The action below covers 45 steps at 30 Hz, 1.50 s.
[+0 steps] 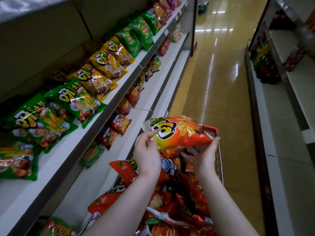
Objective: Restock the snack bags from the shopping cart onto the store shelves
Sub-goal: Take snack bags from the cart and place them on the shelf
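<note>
— Orange and yellow foil is seen on the snack bag (pixel 180 132) that is lifted in the middle of the view. By what is it held?

— It is held by both hands. The left hand (pixel 148 155) is closed on the left end of the bag, and the foil is pinched between thumb and fingers. The right hand (pixel 202 157) is placed under the right end with the palm up. Its fingers are curved beneath the bag and its thumb is set against the end seam.

— Where is the bag located?

— It is kept in the air, above the far part of the shopping cart (pixel 219 164) and apart from the shelves. Its printed face is turned up toward the camera.

— What is found in the cart?

— Red and orange piled bags (pixel 179 201) are found there, heaped up to the rim.

— How are the shelves filled?

— On the left, the upper shelf (pixel 119 92) is loaded with green bags (pixel 39 123) at the near end. Yellow bags (pixel 102 68) are laid just beside them, farther along. On the lower shelf (pixel 150 106), red bags (pixel 115 126) are stood in a row. The glossy floor (pixel 221 82) is seen beyond the cart. Dark shelving at the right is too blurred to be read.
</note>
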Each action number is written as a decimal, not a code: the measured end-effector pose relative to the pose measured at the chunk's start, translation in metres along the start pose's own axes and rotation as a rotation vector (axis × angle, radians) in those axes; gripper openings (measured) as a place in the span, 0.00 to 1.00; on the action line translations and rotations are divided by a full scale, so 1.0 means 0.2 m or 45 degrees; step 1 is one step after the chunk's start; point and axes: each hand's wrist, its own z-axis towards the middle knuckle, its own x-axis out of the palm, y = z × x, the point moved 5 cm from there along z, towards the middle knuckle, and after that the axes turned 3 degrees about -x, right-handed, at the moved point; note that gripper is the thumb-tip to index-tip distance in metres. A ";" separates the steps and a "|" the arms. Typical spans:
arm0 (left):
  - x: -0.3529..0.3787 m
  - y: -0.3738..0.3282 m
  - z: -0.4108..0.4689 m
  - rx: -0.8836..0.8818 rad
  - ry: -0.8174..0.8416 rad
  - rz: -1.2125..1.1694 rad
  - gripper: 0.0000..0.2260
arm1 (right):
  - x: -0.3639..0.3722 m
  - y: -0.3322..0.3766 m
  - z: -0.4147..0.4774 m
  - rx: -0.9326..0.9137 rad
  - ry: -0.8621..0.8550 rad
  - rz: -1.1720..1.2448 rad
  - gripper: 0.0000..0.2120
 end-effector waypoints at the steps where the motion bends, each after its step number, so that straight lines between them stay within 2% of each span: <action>1: -0.01 -0.03 -0.01 0.018 0.002 -0.027 0.18 | 0.00 0.03 -0.01 -0.003 0.040 0.113 0.33; 3: -0.05 -0.10 -0.02 0.052 0.027 -0.076 0.20 | 0.01 0.08 -0.07 -0.040 0.143 0.213 0.31; 6: -0.09 -0.19 -0.04 0.048 0.116 -0.147 0.21 | 0.04 0.11 -0.16 -0.077 0.222 0.078 0.17; 9: -0.15 -0.25 -0.10 0.094 0.113 -0.160 0.11 | 0.09 0.13 -0.26 -0.164 0.262 0.064 0.09; 10: -0.17 -0.26 -0.12 0.101 0.119 -0.200 0.14 | 0.11 0.15 -0.29 -0.198 0.268 0.093 0.09; 11: -0.17 -0.25 -0.13 0.077 0.109 -0.289 0.22 | 0.13 0.16 -0.32 -0.234 0.272 0.128 0.09; 13: -0.18 -0.24 -0.17 -0.064 0.041 -0.548 0.32 | 0.17 0.17 -0.38 -0.300 0.267 0.182 0.10; 14: -0.18 -0.25 -0.20 -0.155 0.033 -0.644 0.32 | 0.18 0.18 -0.42 -0.338 0.271 0.177 0.10; 17: -0.09 -0.26 -0.33 -0.436 0.197 -0.711 0.24 | 0.24 0.14 -0.55 -0.436 0.323 0.094 0.11; 19: -0.08 -0.27 -0.38 -0.533 0.248 -0.785 0.28 | 0.27 0.10 -0.65 -0.469 0.363 0.049 0.13; 22: -0.14 -0.32 -0.39 -0.564 0.262 -0.917 0.42 | 0.28 0.06 -0.75 -0.483 0.416 0.056 0.16; 24: -0.23 -0.32 -0.41 -0.544 0.226 -0.929 0.36 | 0.25 0.03 -0.82 -0.470 0.440 0.024 0.18; 27: -0.44 -0.34 -0.46 -0.462 0.226 -0.867 0.29 | 0.19 -0.03 -0.95 -0.481 0.378 -0.181 0.20; 29: -0.52 -0.38 -0.50 -0.428 0.295 -0.802 0.27 | 0.17 -0.02 -0.97 -0.504 0.288 -0.314 0.19; 32: -0.70 -0.39 -0.63 -0.443 0.434 -0.714 0.17 | 0.05 -0.10 -1.04 -0.544 0.118 -0.508 0.13; 37: -0.92 -0.30 -0.80 -0.494 0.605 -0.701 0.21 | -0.24 -0.35 -1.09 -0.483 0.059 -1.119 0.03; 42: -1.07 -0.17 -0.92 -0.535 0.684 -0.626 0.20 | -0.43 -0.46 -1.22 -0.235 -0.084 -1.569 0.21; 45: -1.10 -0.08 -0.97 -0.605 0.751 -0.578 0.29 | -0.47 -0.56 -1.27 -0.004 0.010 -1.712 0.27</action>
